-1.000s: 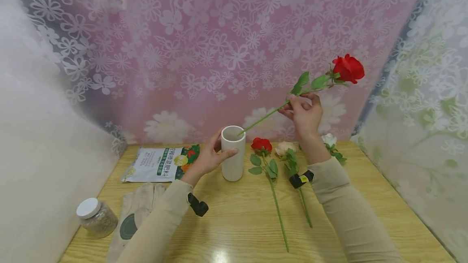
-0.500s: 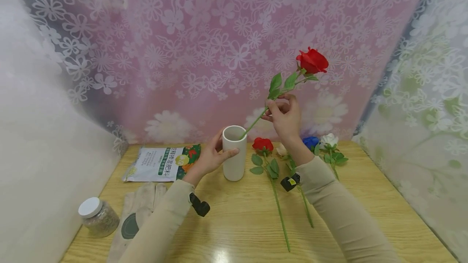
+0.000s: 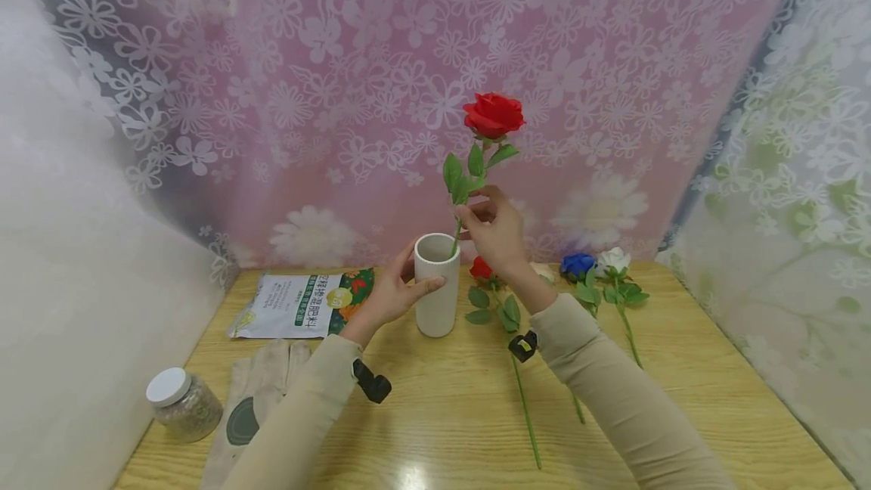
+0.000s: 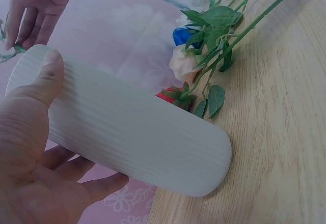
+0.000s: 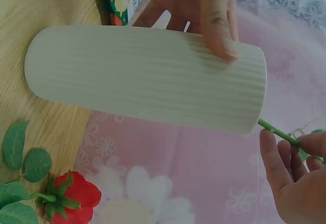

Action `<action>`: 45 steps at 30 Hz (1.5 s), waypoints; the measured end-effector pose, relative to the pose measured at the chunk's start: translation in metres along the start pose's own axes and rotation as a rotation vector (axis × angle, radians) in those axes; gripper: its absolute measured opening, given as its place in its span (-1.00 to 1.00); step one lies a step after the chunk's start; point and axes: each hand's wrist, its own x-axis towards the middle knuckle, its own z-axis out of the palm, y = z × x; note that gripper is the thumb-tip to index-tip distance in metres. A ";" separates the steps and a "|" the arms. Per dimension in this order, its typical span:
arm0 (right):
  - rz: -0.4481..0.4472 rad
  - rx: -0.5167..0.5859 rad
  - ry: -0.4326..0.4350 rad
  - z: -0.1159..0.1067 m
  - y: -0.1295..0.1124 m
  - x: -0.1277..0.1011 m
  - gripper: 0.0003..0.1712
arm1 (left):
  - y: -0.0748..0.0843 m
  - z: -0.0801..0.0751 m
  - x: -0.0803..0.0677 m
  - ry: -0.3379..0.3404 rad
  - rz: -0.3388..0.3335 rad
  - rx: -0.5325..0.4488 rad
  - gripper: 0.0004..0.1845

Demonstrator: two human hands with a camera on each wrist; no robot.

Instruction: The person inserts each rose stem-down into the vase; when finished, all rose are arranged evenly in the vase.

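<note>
A white ribbed vase (image 3: 435, 286) stands upright on the wooden table (image 3: 680, 399). My left hand (image 3: 395, 295) grips its side, thumb near the rim (image 4: 51, 63). My right hand (image 3: 493, 229) pinches the green stem of a red rose (image 3: 493, 113) just above the vase mouth. The stem's lower end is inside the vase (image 5: 153, 79), and the bloom stands nearly upright. In the right wrist view the stem (image 5: 277, 131) comes out of the vase opening beside my fingers (image 5: 285, 175).
Loose flowers lie to the vase's right: a red rose (image 3: 481, 269), a cream one (image 4: 182, 65), a blue one (image 3: 577, 263) and a white one (image 3: 615, 259). A printed packet (image 3: 299, 305), grey gloves (image 3: 261, 392) and a white-lidded jar (image 3: 182, 403) sit at the left.
My right hand swung the rose left and upright, and its stem slid down into the vase. The left hand kept its hold on the vase.
</note>
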 end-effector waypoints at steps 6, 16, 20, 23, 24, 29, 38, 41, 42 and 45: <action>0.015 -0.116 -0.045 0.006 -0.003 -0.003 -0.65 | 0.000 -0.001 0.000 0.002 0.002 -0.001 -0.06; -0.013 -0.254 -0.078 0.014 -0.004 -0.004 -0.70 | -0.001 0.000 -0.001 0.005 0.007 0.008 -0.05; -0.066 -0.258 -0.109 0.015 -0.003 -0.004 -0.59 | 0.000 0.000 -0.001 0.001 0.004 0.010 -0.06; -0.091 -0.253 -0.134 0.015 -0.002 -0.005 -0.57 | 0.000 0.000 -0.002 -0.001 -0.009 0.015 -0.05; -0.097 -0.250 -0.139 0.015 -0.002 -0.005 -0.61 | 0.000 0.000 -0.002 -0.002 -0.015 0.016 -0.05; -0.114 -0.296 -0.144 0.015 0.002 -0.009 -0.82 | 0.000 0.000 -0.003 -0.007 -0.009 0.010 -0.03; -0.081 -0.334 -0.194 -0.002 0.016 -0.017 -0.71 | 0.000 -0.001 -0.002 -0.011 0.014 -0.010 -0.04; -0.051 -0.326 -0.187 -0.011 0.019 -0.017 -0.65 | 0.000 -0.001 -0.001 -0.012 0.027 -0.021 -0.06; -0.038 -0.318 -0.182 -0.014 0.020 -0.017 -0.64 | 0.000 -0.001 0.000 -0.008 0.033 -0.017 -0.07; 0.004 -0.292 -0.163 -0.025 0.022 -0.017 -0.62 | -0.002 -0.001 0.001 -0.006 0.031 -0.006 -0.21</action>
